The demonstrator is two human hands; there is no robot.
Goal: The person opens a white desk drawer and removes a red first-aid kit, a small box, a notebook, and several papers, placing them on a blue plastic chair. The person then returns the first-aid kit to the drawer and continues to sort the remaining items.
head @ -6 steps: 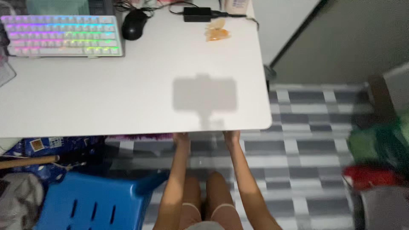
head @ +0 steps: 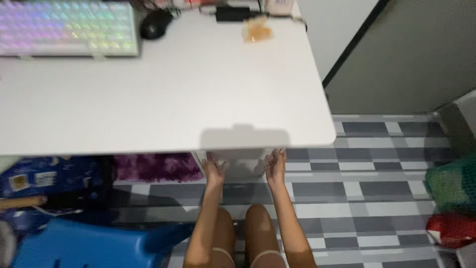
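Item: white desk (head: 163, 99), my landmark. My left hand (head: 214, 170) and right hand (head: 275, 165) reach to its near edge, fingers tucked just under the rim, so whether they grip it I cannot tell; they sit apart, with my knees (head: 245, 228) below. Far from that edge: lit keyboard (head: 67, 27), black mouse (head: 155, 24), orange wrapper (head: 257, 31), leaving the desk's middle bare. Right of the desk: open checked floor (head: 377, 193). Left, beneath: blue stool (head: 89, 245), purple rug (head: 156, 167).

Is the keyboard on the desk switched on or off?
On. The keyboard glows with rainbow backlighting across its keys, pink through green, at the back left of the white desk, beside the black mouse.
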